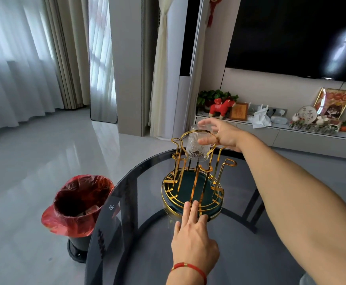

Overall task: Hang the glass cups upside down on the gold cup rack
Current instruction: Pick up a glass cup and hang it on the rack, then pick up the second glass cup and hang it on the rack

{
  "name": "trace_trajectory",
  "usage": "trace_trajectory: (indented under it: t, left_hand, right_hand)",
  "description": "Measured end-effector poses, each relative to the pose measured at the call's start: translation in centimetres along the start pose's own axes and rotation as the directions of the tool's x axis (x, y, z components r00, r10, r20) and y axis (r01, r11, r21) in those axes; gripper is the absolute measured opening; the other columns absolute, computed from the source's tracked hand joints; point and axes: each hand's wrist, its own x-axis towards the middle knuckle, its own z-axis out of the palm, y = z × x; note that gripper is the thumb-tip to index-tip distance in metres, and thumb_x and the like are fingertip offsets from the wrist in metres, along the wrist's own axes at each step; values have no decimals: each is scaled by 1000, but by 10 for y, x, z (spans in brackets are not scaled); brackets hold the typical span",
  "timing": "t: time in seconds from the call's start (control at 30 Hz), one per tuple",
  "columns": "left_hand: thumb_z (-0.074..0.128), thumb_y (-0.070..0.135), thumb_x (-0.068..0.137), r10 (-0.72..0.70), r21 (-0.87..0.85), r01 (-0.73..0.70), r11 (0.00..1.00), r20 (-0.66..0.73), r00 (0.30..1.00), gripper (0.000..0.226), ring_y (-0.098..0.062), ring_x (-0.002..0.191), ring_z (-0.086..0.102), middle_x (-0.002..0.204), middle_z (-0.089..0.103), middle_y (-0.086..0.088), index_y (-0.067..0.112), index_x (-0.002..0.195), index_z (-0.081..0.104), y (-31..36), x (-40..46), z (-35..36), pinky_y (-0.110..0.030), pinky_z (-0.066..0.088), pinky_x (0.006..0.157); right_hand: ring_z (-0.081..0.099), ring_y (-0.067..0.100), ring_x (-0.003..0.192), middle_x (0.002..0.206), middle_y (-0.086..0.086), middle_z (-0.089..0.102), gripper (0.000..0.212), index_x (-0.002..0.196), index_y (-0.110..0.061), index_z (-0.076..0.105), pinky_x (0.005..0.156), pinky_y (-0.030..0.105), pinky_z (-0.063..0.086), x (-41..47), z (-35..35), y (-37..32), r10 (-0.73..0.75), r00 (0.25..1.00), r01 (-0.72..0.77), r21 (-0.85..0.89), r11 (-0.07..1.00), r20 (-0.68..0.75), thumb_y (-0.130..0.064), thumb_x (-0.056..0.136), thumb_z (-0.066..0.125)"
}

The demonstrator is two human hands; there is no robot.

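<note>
Head view: my right hand [222, 134] has thumb and fingers clamped on the inverted ribbed glass cup [199, 144], far side of the gold cup rack [194, 173]. Left hand [192, 233], fingers spread flat, steadies the base. I'd lower straight onto a prong, release once seated.

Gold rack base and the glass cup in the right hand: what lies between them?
In the head view, only the rack's upright gold prongs stand between the green base and the glass cup.
</note>
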Motion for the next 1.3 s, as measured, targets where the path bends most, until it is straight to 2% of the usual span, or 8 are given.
trace_trajectory:
  t: [0.13, 0.27, 0.5, 0.7, 0.9, 1.0, 1.13, 1.3]
  left_hand:
    - [58, 21, 92, 2, 29, -3, 1000, 38, 999, 66, -22, 157, -21, 174, -7, 3, 26, 155, 38, 1, 0, -2, -52, 7, 130]
    - [57, 22, 90, 1, 43, -2, 999, 40, 999, 68, -20, 157, -22, 173, -10, 3, 28, 155, 36, 0, 0, -1, -51, 9, 130]
    - [59, 25, 93, -4, 97, -2, 995, 60, 998, 69, -22, 158, -19, 173, -10, 2, 30, 157, 34, -1, 2, -1, -52, 13, 130]
    - [57, 24, 93, -3, 178, -5, 984, 44, 999, 65, -32, 159, -15, 174, -5, -4, 27, 155, 36, 16, -14, 1, -59, 21, 125]
    - [56, 17, 87, 220, 61, -220, 974, -4, 975, 55, -29, 148, 28, 154, 45, -2, 21, 142, 55, 57, -41, 9, -51, 45, 110]
    - [58, 17, 86, 292, -23, -292, 956, 48, 955, 53, -28, 139, 41, 145, 59, 0, 21, 139, 60, 76, -58, 19, -47, 45, 110]
    - [62, 18, 87, 287, -168, -267, 949, 109, 952, 47, -28, 134, 53, 139, 64, -8, 17, 134, 64, 97, -77, 25, -34, 42, 112]
    - [64, 21, 89, 247, -363, -197, 910, 95, 964, 39, -21, 125, 60, 131, 68, -4, 19, 128, 67, 105, -93, 21, -23, 42, 97]
  right_hand:
    - [65, 24, 118, 125, 3, 67, 86, 142, -21, 53, 92, 41, 58, 1, 5, 7, -6, 999, 10, -90, 996, 53, -13, 67, 96]
    - [63, 30, 124, 132, 14, 65, 89, 142, -14, 49, 107, 52, 51, 2, 12, 12, -28, 998, 36, -139, 990, 55, -3, 67, 95]
    - [51, 31, 138, 156, 12, 49, 102, 160, -29, 35, 108, 45, 48, -17, 7, 11, -33, 999, 29, -289, 957, -9, -9, 77, 90]
    - [61, 15, 121, 139, -2, 63, 44, 143, -28, 58, 101, 36, 49, -125, -17, 26, -132, 936, 0, -375, 927, -328, -35, 100, 66]
    - [67, 8, 101, 107, -13, 75, 18, 112, -26, 76, 91, 23, 49, -278, -24, 48, -83, 989, -29, -711, 703, -122, -28, 95, 70]
    - [59, 8, 112, 116, -15, 72, 22, 116, -32, 72, 102, 32, 45, -331, -17, 60, -8, 999, -34, -799, 600, -48, -39, 96, 64]
    - [43, 10, 134, 146, -15, 50, 63, 144, -38, 49, 110, 38, 40, -370, -7, 71, 87, 996, -31, -880, 473, 11, -59, 87, 63]
    - [40, 20, 134, 148, -6, 41, 79, 149, -37, 38, 102, 40, 43, -374, 4, 73, 115, 985, -163, -898, 409, -127, -54, 80, 74]
